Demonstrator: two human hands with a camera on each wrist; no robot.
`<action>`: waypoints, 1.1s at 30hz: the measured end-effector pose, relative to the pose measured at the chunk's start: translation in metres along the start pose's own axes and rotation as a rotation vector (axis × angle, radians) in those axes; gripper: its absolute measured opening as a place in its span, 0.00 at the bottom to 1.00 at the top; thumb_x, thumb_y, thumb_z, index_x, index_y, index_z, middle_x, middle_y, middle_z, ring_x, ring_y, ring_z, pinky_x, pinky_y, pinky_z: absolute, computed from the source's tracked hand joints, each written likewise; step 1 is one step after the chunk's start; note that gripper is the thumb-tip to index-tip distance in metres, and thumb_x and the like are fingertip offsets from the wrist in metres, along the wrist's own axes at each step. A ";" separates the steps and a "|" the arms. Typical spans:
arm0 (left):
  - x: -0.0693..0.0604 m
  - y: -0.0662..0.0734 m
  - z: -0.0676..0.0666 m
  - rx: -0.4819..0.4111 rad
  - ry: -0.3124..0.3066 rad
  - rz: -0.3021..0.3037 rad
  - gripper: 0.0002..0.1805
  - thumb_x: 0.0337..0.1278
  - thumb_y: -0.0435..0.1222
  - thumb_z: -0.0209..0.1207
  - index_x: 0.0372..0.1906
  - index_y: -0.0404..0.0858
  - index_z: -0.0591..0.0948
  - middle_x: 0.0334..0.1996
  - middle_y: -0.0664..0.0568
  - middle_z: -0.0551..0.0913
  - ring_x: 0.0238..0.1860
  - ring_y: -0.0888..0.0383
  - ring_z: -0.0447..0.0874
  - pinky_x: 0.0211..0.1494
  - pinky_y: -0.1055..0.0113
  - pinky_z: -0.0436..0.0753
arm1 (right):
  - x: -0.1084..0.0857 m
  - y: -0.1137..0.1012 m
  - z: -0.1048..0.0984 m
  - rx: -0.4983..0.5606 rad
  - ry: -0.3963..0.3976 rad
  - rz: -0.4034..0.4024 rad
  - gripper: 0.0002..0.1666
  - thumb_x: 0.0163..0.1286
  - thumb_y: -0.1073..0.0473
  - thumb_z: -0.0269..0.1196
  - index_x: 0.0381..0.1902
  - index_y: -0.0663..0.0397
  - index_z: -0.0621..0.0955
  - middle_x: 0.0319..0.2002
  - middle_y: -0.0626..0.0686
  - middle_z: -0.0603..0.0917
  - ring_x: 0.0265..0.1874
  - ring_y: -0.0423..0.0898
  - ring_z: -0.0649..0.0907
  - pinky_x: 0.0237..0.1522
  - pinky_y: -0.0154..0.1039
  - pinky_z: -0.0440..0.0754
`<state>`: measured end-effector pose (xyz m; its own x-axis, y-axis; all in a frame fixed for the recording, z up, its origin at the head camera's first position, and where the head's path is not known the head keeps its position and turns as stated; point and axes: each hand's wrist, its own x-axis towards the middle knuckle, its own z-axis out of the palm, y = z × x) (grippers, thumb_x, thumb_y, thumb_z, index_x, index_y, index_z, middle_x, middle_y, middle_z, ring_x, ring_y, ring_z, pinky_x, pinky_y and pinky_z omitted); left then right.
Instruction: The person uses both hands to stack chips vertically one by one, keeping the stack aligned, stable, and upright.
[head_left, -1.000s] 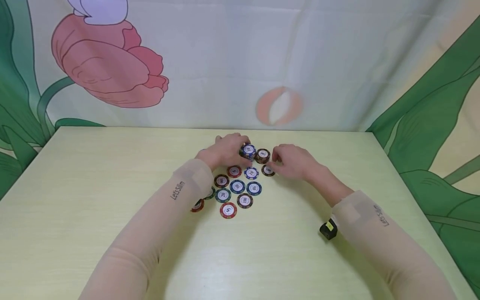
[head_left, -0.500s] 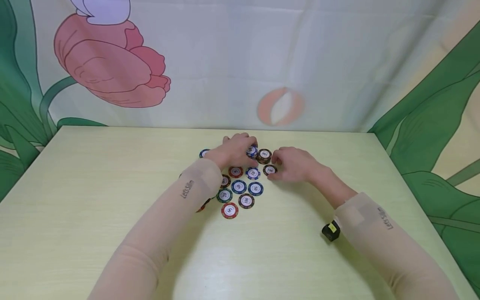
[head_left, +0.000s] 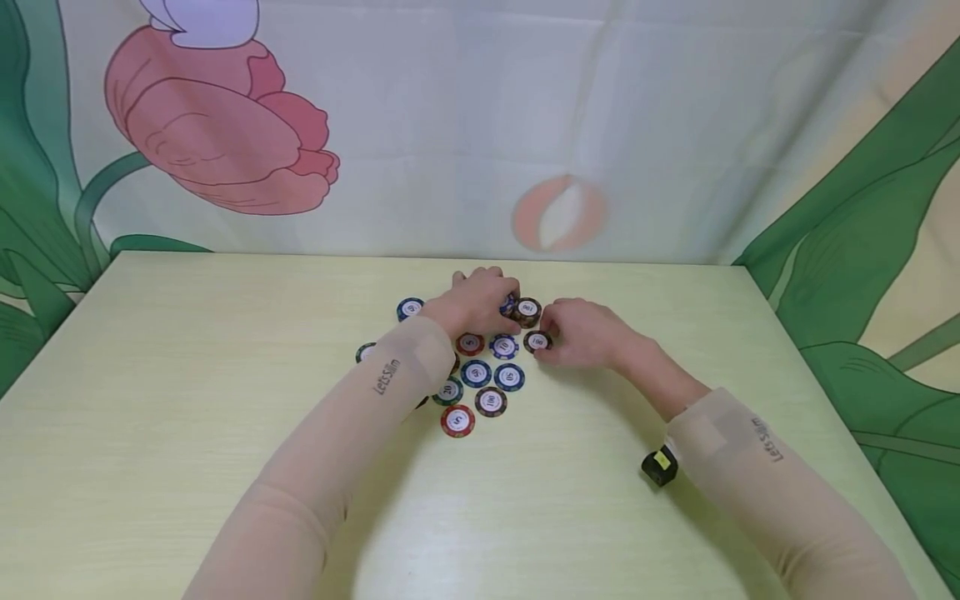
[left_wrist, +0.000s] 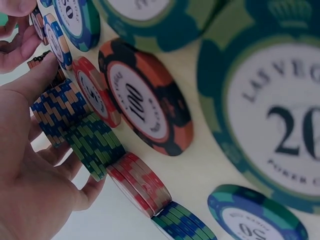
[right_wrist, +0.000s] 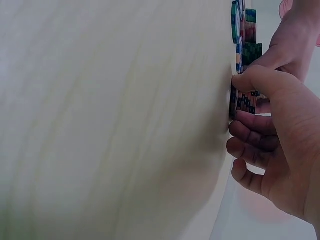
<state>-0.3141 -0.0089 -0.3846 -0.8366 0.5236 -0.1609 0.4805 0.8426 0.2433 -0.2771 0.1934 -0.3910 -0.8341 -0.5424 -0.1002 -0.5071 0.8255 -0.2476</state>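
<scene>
Curled round the stack of blue-and-orange chips (left_wrist: 60, 110), the left hand (head_left: 480, 302) (left_wrist: 30, 165) has its thumb on the near side and fingers behind. The stack is mostly hidden in the head view; a dark 100 stack (head_left: 527, 312) stands at its right. Between thumb and fingertips, the right hand (head_left: 588, 333) (right_wrist: 285, 130) pinches the edges of a single black 100 chip (head_left: 537, 342) at table level. A blue-and-white 10 chip (head_left: 504, 347) and a red 5 chip (head_left: 470, 343) lie to its left.
Several loose chips, including a red one (head_left: 457, 421) and a dark 100 (head_left: 491, 402), lie nearer the body. Green (left_wrist: 95, 145), red (left_wrist: 140, 185) and blue-green stacks (left_wrist: 185, 222) line up beside the left hand. A black object (head_left: 659, 467) sits by the right cuff.
The left hand has shifted right, covering more of the blue stack and uncovering a blue chip behind its wrist. My right hand has moved slightly nearer the body at the black chip.
</scene>
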 end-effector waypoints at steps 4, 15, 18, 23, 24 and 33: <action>0.000 0.001 0.000 0.011 0.001 -0.001 0.26 0.65 0.53 0.66 0.62 0.45 0.78 0.56 0.48 0.75 0.56 0.48 0.71 0.63 0.41 0.65 | 0.000 -0.001 0.002 -0.007 0.005 0.002 0.16 0.61 0.49 0.71 0.39 0.54 0.82 0.33 0.48 0.80 0.32 0.47 0.78 0.36 0.43 0.78; 0.002 0.002 0.001 0.045 0.006 -0.007 0.25 0.66 0.53 0.66 0.61 0.46 0.79 0.55 0.49 0.75 0.55 0.49 0.71 0.61 0.44 0.64 | -0.003 0.007 -0.012 -0.001 0.085 0.060 0.19 0.59 0.48 0.67 0.41 0.55 0.80 0.36 0.50 0.81 0.33 0.48 0.79 0.36 0.45 0.79; 0.003 0.002 0.001 0.042 0.008 -0.013 0.24 0.65 0.53 0.66 0.60 0.47 0.80 0.54 0.50 0.75 0.53 0.49 0.71 0.60 0.45 0.64 | -0.002 0.008 -0.015 0.001 0.118 0.064 0.20 0.59 0.48 0.66 0.42 0.57 0.80 0.38 0.52 0.81 0.34 0.49 0.78 0.36 0.45 0.79; 0.003 0.003 0.001 0.045 0.009 -0.015 0.22 0.65 0.53 0.66 0.58 0.47 0.80 0.52 0.51 0.76 0.52 0.50 0.71 0.60 0.45 0.64 | 0.002 0.008 -0.013 0.010 0.162 0.058 0.21 0.60 0.48 0.66 0.44 0.57 0.80 0.40 0.52 0.81 0.35 0.49 0.79 0.37 0.46 0.80; 0.003 0.003 0.001 0.046 0.009 -0.015 0.22 0.65 0.53 0.66 0.58 0.47 0.80 0.52 0.51 0.76 0.52 0.50 0.71 0.60 0.45 0.64 | 0.003 0.007 -0.011 0.007 0.166 0.058 0.21 0.60 0.48 0.66 0.44 0.57 0.80 0.41 0.52 0.81 0.36 0.49 0.79 0.37 0.47 0.80; -0.001 0.005 -0.001 0.037 0.006 -0.011 0.23 0.65 0.53 0.66 0.58 0.46 0.81 0.52 0.49 0.76 0.53 0.49 0.71 0.63 0.41 0.64 | 0.013 0.003 -0.003 -0.022 0.180 0.063 0.21 0.61 0.48 0.65 0.45 0.56 0.80 0.42 0.52 0.80 0.37 0.49 0.80 0.37 0.48 0.81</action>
<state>-0.3113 -0.0055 -0.3824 -0.8433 0.5140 -0.1571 0.4809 0.8521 0.2065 -0.2898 0.1890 -0.3901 -0.8889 -0.4541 0.0597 -0.4552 0.8615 -0.2249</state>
